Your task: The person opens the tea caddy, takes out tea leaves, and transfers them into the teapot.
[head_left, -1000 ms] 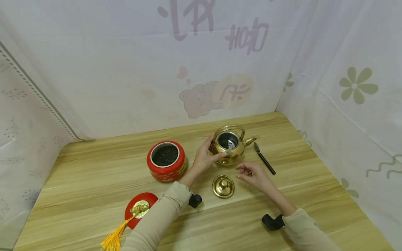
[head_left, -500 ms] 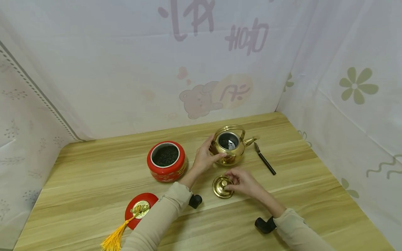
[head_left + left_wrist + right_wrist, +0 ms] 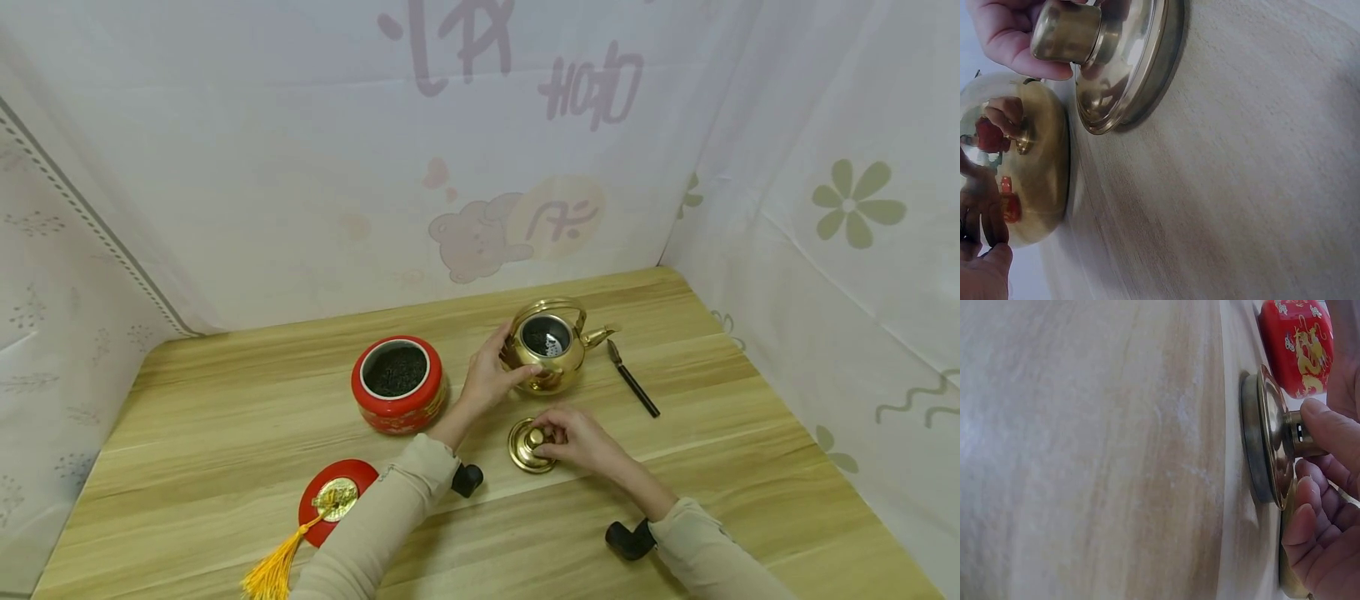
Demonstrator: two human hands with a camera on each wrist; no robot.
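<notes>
My left hand (image 3: 489,379) holds the round gold teapot (image 3: 561,375) from its left side, thumb across the front and fingers round the back. The teapot stands uncovered, its hoop handle up; dark tea leaves lie in the strainer inside. In front of it, the gold teapot lid (image 3: 522,457) sits on the table, knob up. My right hand (image 3: 588,443) pinches this knob between thumb and fingers. In the right wrist view the thumb lies on the knob (image 3: 1304,439) and the lid's lower rim is right at the wood.
A red jar (image 3: 397,414) full of dark tea leaves stands left of the teapot. Its red lid (image 3: 313,493) with a yellow tassel (image 3: 273,571) lies nearer, partly behind the left sleeve. Right of the teapot lies a slim dark-handled tool (image 3: 635,388) with a pointed metal tip. Cloth walls enclose the table.
My right hand has moved left and down from beside the teapot to the lid and taken its knob. My left hand and the teapot have stayed in place.
</notes>
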